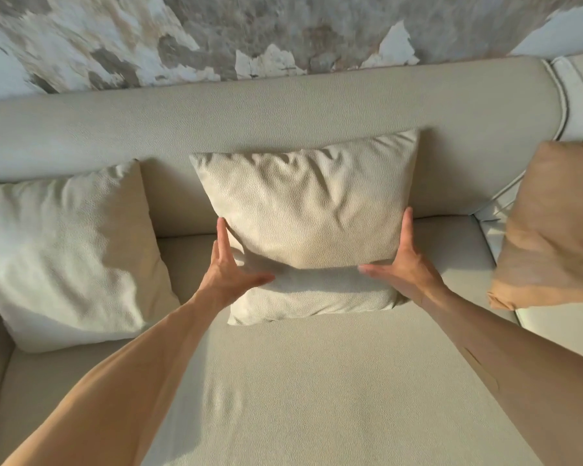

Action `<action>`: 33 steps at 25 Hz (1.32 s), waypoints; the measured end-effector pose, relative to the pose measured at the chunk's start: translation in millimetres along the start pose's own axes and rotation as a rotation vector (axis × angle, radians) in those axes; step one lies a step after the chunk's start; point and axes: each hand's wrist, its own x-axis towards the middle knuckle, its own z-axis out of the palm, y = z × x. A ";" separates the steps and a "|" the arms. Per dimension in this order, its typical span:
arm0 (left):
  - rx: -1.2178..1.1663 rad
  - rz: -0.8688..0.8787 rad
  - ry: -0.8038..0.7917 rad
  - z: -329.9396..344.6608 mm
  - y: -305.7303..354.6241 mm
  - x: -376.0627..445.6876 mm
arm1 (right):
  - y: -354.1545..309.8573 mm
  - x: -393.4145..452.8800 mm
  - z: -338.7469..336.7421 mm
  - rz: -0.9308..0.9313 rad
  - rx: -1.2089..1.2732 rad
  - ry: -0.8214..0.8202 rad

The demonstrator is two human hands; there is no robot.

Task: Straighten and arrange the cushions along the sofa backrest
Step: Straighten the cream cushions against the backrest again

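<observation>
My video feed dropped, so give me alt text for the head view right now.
Both hands, left hand and right hand, press flat against the sides of the middle cushion, which leans on the sofa backrest. A white cushion sits to its left, a tan cushion to its right.

Bare seat (317,381) in front; narrow gaps between middle cushion (310,210), white cushion (64,253) and tan cushion (549,230).

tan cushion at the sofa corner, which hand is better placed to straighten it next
Right. The right hand is on the middle cushion's near edge, beside the tan cushion; the left hand is on the far edge.
</observation>
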 end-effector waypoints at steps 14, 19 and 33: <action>-0.211 -0.032 -0.012 41.8 44.3 6.1 | 34.1 13.1 -15.2 0.018 0.350 0.133; -0.163 -0.017 -0.054 53.2 46.7 6.3 | 41.5 11.0 -29.5 0.015 0.252 0.139; -0.055 -0.013 -0.094 43.7 38.9 9.3 | 35.9 9.4 -21.3 0.071 0.137 0.140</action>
